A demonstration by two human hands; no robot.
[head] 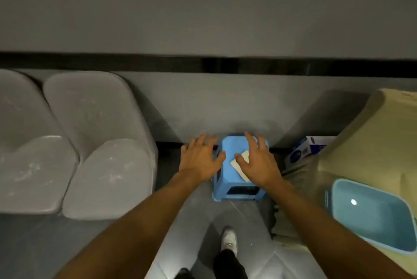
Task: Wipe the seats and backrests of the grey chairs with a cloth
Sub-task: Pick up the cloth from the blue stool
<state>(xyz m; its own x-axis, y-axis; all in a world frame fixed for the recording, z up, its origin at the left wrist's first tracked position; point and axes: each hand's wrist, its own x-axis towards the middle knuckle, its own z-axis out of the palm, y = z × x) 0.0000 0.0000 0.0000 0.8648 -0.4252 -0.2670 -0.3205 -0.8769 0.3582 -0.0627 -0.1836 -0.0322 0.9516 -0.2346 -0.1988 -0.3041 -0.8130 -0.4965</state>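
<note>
Both hands out front, fingers spread, gripping nothing. The left hand (199,159) hovers off the left edge of a blue stool (229,146). The right hand (257,161) sits over the stool top.

The cloth (244,155) lies folded flat on the stool top, partly under the right palm, with the right thumb across its near corner. Can't tell if the hand is touching it or just above it – from overhead the two overlap.

Why it's set up this way, my read: the stool acts as a small table, keeping the cloth off the floor and within reach. The right hand is lined up for the pickup, and the left looks ready to steady the stool or is simply idle.

The grey chairs (106,150) are well to the left of the left hand, two side by side against the wall, with pale smears on the seats and backrests. They look unwiped, so the task is at the fetch-the-cloth stage.

Right of the right hand is a blue-and-white box (302,150) by the wall. Further right and nearer the body is a blue basin (370,213) resting on something beige. A white shoe (229,239) is on the floor below, between the forearms.

Next step – pinch the cloth with the right hand, then swing left to the nearer chair.
</note>
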